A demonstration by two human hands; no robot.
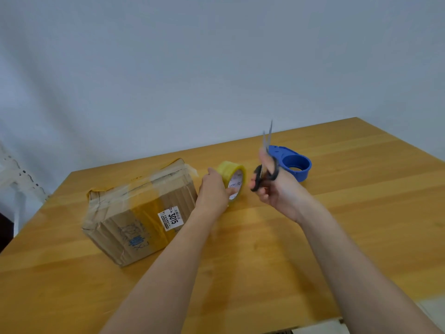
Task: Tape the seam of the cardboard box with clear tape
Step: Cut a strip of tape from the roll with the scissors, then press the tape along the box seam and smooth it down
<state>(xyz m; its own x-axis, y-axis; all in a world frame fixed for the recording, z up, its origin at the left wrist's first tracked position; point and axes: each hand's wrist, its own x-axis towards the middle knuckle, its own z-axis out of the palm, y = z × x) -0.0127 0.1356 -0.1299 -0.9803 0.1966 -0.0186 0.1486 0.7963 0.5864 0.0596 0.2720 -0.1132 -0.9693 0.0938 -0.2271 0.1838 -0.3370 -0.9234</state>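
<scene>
Both forearms reach over the desk (265, 249). Cardboard box (142, 210) lies left, top seam already showing tape, end w/ a loose flap. Left hand (213, 191) grips the tape roll (232, 180), fingers closed round it, prob. to pull a length. Right hand (277, 186), fingers through the scissors (265, 165), blades up and blurred, kept clear till the cut. Blue dispenser (292, 162) behind, unused.

Left hand (213, 189) grips the tape roll (232, 179) above the tabletop (361, 213); right hand (277, 186) holds black-handled scissors (266, 165), blades upward and slightly parted. Cardboard box (139, 213) lies left of the left grip; blue dispenser (292, 162) sits beyond the right grip.
</scene>
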